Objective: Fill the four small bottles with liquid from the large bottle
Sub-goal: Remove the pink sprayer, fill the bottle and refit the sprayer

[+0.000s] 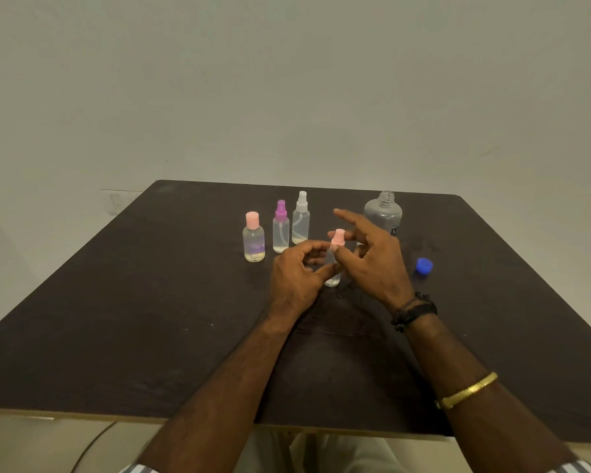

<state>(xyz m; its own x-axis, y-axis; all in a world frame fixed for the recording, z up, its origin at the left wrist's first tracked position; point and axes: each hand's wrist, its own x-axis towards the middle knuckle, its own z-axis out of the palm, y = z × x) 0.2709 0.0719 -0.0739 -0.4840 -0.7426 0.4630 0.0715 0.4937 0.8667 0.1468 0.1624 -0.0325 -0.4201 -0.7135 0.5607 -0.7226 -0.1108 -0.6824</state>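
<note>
- Pink-capped spray bottle (333,268) stood upright near table centre, between my two hands, base seemingly down on the table (116,302), cap on.
- Left hand (296,276) came in from the left, palm turned toward the bottle, thumb and curled fingers grasping its clear body.
- Right hand (372,259) sat just right of the bottle and a bit higher: index straight and pointing up-left, the other fingers loosely bent beside the cap, thumb tip at the neck under the cap. Couldn't tell if it pinched or only touched.
- Both forearms reached in from the near edge; black beaded band (413,310) on the right wrist, gold bangle (466,390) further up.
- Behind-left of the hands, a row of three capped bottles: pink flip-cap bottle (254,242), purple spray bottle (281,230), white spray bottle (301,221).
- Large bottle (382,213) stood uncapped right behind the right hand.
- Blue cap (424,265) lay on the table, right of that hand, apart from it.
</note>
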